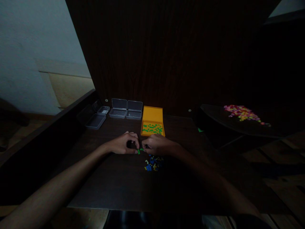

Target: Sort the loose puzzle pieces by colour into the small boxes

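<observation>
My left hand (124,143) is closed in a pinch on a small green building brick (138,152). Close beside it, my right hand (158,144) pinches another small green brick (141,149); whether the two bricks touch is too small to tell. Just behind the hands lies an orange-yellow box (152,114) with its lid raised, holding many scattered green bricks (154,128). In front of my right hand is a loose pile of mixed bricks (153,163), blue, yellow, pale and dark, on the dark wooden table (114,187).
Clear plastic cases with raised lids (118,113) stand along the back left, and another clear case (95,121) is nearer the left side board (47,125). A heap of pink and yellow pieces (243,113) lies on a dark raised surface at right. A dark panel (152,57) rises behind.
</observation>
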Motion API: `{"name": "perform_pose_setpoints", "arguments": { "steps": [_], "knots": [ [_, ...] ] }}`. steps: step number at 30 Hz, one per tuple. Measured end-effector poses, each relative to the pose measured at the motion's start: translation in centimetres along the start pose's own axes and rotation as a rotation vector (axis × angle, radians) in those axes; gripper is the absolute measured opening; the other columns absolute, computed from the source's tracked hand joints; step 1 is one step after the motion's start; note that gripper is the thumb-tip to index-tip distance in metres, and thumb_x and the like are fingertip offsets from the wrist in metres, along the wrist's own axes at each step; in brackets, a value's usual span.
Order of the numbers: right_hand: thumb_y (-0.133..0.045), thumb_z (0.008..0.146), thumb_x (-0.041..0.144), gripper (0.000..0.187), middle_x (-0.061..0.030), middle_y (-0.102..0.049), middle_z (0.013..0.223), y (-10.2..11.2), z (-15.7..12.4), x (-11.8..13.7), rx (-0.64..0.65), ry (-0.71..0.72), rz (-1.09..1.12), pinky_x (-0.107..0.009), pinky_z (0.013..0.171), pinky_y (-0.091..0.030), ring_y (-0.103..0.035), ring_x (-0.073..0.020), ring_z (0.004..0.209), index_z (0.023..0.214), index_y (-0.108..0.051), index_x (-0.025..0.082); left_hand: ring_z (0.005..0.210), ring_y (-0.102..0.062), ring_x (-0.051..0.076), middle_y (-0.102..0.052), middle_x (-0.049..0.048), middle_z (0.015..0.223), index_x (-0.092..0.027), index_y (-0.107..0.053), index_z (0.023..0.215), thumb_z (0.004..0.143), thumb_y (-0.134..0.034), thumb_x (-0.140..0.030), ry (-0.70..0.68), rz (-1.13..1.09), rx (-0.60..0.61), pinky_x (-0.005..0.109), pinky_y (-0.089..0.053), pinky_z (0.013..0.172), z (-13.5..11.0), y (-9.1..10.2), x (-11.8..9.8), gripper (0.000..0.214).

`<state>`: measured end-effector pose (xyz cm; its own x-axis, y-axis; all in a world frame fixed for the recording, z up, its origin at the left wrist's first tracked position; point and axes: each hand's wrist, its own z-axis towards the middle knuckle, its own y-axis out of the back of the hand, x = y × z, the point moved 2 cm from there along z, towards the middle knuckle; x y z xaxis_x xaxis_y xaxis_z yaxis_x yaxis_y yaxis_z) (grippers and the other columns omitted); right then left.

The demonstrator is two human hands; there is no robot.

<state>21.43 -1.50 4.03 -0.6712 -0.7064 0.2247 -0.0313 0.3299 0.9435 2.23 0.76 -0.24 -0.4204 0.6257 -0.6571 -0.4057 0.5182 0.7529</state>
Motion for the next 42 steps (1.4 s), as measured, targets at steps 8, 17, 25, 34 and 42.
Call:
{"name": "perform_pose_setpoints", "arguments": {
  "steps": [8,17,25,34,42],
  "knots": [
    [-0.058,0.088,0.034,0.020,-0.0050,-0.069,0.086,-0.48,0.21,-0.18,-0.052,-0.030,-0.018,-0.026,0.059,-0.032,-0.062,-0.0191,0.078,0.098,-0.068,0.020,0.103,-0.056,0.021,-0.063,0.0022,0.101,-0.022,-0.069,0.090,0.081,-0.071,-0.037,0.021,-0.014,0.007,0.049,-0.019,0.110,0.01,0.09,-0.32,0.017],
    [-0.058,0.088,0.026,0.018,-0.0057,-0.069,0.088,-0.20,0.17,-0.16,-0.021,-0.043,-0.014,-0.025,0.063,-0.036,-0.061,-0.0179,0.079,0.100,-0.070,0.020,0.098,-0.056,0.020,-0.063,0.0020,0.101,-0.024,-0.070,0.099,0.080,-0.070,-0.039,-0.016,0.005,0.009,0.040,-0.031,0.102,-0.02,0.20,-0.45,0.024],
    [-0.057,0.087,0.022,0.021,-0.0060,-0.070,0.092,-0.18,0.29,-0.51,-0.017,-0.041,-0.009,-0.026,0.066,-0.037,-0.062,-0.0197,0.086,0.104,-0.069,0.020,0.097,-0.056,0.020,-0.065,0.0024,0.098,-0.021,-0.068,0.094,0.080,-0.070,-0.037,-0.010,-0.001,-0.004,0.040,-0.030,0.102,-0.02,0.32,-0.67,0.022],
    [-0.063,0.086,0.033,0.022,-0.0030,-0.067,0.080,0.00,0.15,-0.31,-0.002,-0.052,0.053,-0.025,0.061,-0.033,-0.059,-0.0168,0.075,0.101,-0.071,0.019,0.093,-0.056,0.019,-0.064,0.0010,0.095,-0.021,-0.067,0.091,0.078,-0.071,-0.037,-0.012,-0.003,-0.027,0.037,-0.033,0.096,-0.06,0.16,-0.42,0.022],
    [-0.060,0.087,0.025,0.017,-0.0042,-0.069,0.087,-0.41,0.41,-0.66,-0.032,-0.024,0.051,-0.025,0.066,-0.035,-0.059,-0.0171,0.080,0.100,-0.071,0.019,0.096,-0.056,0.020,-0.064,0.0012,0.096,-0.021,-0.067,0.092,0.079,-0.071,-0.037,-0.014,0.001,-0.010,0.038,-0.031,0.097,0.04,0.27,-0.60,0.022]
  ]
}}
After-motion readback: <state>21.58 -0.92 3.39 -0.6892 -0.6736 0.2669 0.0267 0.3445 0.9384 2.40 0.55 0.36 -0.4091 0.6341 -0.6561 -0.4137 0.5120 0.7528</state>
